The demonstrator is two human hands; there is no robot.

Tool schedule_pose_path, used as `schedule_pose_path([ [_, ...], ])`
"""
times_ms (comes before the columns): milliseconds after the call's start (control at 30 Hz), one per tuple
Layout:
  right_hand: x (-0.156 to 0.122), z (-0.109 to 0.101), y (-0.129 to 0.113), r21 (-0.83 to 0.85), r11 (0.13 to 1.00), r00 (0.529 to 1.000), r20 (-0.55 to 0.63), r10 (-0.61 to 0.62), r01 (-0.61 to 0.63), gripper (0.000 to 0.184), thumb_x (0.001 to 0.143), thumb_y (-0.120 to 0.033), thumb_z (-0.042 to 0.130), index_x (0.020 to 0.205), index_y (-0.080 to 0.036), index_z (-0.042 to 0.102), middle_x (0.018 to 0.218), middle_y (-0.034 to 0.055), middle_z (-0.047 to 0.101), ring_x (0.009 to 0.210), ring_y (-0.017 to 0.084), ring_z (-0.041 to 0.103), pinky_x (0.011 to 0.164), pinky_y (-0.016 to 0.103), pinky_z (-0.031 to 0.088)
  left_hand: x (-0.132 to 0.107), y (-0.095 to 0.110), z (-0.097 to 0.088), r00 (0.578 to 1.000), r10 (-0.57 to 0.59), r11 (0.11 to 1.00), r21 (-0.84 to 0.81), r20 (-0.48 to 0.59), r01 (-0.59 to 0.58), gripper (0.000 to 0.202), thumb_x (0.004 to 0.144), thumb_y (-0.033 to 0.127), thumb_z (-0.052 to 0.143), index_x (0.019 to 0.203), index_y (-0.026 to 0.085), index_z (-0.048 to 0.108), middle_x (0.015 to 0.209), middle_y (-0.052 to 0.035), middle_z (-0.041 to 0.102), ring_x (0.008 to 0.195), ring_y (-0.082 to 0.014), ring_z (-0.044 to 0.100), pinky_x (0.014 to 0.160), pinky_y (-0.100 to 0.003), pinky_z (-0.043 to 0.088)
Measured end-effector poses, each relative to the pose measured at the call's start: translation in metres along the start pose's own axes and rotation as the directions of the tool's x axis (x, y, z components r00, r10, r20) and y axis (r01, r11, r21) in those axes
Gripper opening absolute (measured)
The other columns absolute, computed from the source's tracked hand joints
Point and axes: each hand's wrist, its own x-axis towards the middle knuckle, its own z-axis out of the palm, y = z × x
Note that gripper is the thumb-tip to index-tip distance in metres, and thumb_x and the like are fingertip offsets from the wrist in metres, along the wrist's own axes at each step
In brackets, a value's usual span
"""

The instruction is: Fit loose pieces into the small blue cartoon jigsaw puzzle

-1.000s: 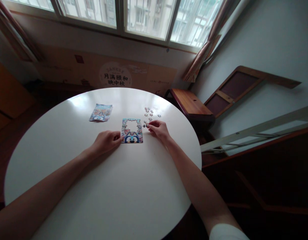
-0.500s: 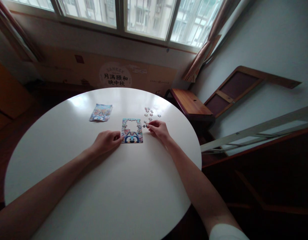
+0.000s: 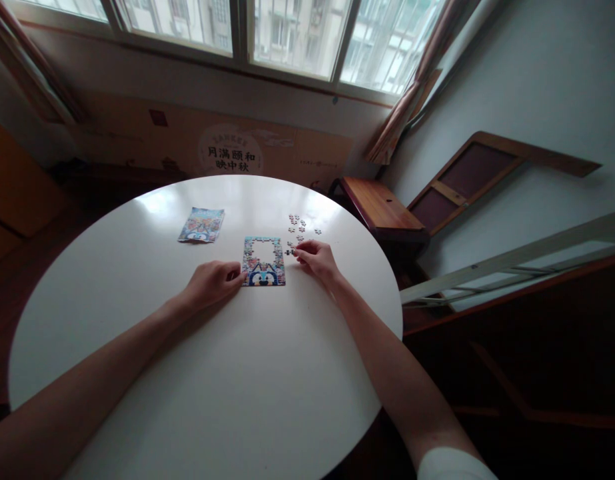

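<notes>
A small jigsaw puzzle (image 3: 265,277) lies flat on the white table, partly assembled, with a blue cartoon dog face along its near edge and a white gap in its upper middle. At its lower left edge rests my left hand (image 3: 211,283), fingers curled, the fingertips against the puzzle's border. Just right of the puzzle, my right hand (image 3: 319,259) pinches a dark puzzle piece (image 3: 290,253) between thumb and fingers. Beyond that hand several loose puzzle pieces (image 3: 302,229) are scattered on the tabletop.
A picture packet (image 3: 202,225) with a similar dog design lies at the far left of the round white table (image 3: 227,373). Behind the table's right side stands a wooden stool or bench (image 3: 374,203). Windows line the far wall.
</notes>
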Motion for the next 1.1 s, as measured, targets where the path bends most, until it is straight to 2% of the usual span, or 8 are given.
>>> schedule_pose_path([
  [1100, -0.0022, 0.0004, -0.0021, -0.008, 1.000, 1.000, 0.001, -0.015, 0.015, 0.031, 0.057, -0.041, 0.079, 0.073, -0.017, 0.067, 0.063, 0.0016, 0.067, 0.055, 0.011, 0.056, 0.055, 0.027, 0.048, -0.0007, 0.0018, -0.0019, 1.000, 0.000, 1.000, 0.012, 0.012, 0.000, 0.039, 0.089, 0.048, 0.042, 0.068, 0.020, 0.060, 0.065, -0.0044, 0.065, 0.055, -0.0145, 0.049, 0.055, -0.026, 0.023],
])
